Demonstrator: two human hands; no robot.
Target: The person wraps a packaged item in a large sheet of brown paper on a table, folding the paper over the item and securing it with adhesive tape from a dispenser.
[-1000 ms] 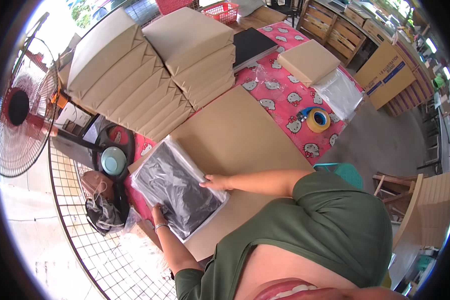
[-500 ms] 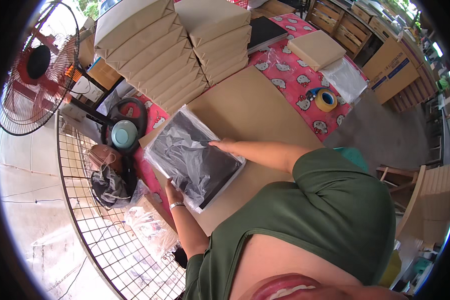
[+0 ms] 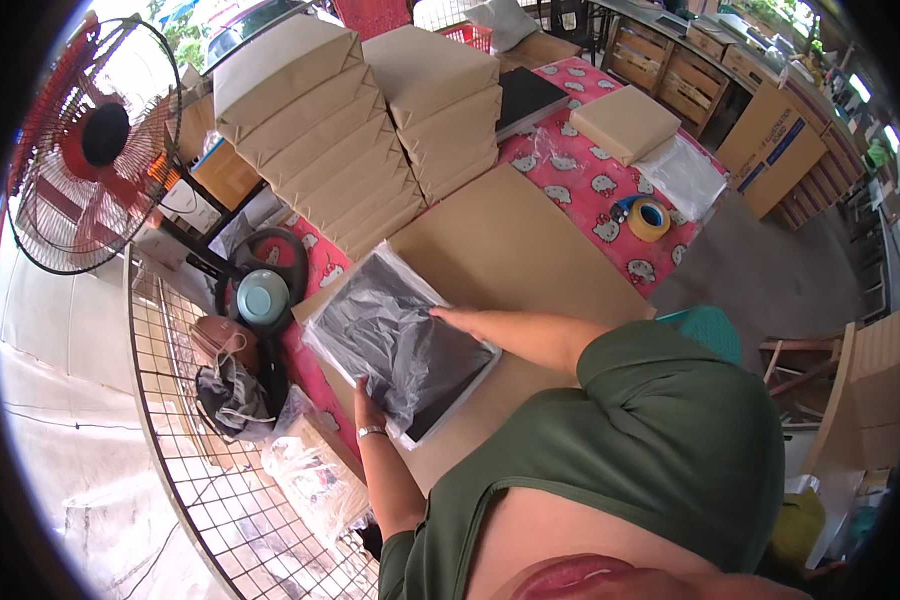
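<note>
Head view, looking down: I have a flat black item in a clear plastic bag (image 3: 400, 350) lying on the big sheet of brown wrapping paper (image 3: 515, 245) spread over the table. My left hand (image 3: 370, 408) grips the near corner of the bag, fingers curled under its edge and thumb on top. My right hand (image 3: 460, 320) lies flat on the bag's right side, fingers stretched out and pressing the plastic down; it holds nothing.

As I judge it, I am at the placing step: the bagged item sits at the near left corner of the paper, askew to its edges, and no paper is folded over it yet. The next move calls for squaring the bag on the sheet, keeping the loose plastic smoothed so it does not bunch.

Beyond the sheet stand two stacks of brown-paper parcels (image 3: 370, 120), already wrapped. On the red patterned tablecloth (image 3: 590, 190) to the right lies a roll of tape (image 3: 649, 218), well away from my right hand. A red standing fan (image 3: 95, 140) stands to my left, past a wire mesh panel (image 3: 190, 440).
</note>
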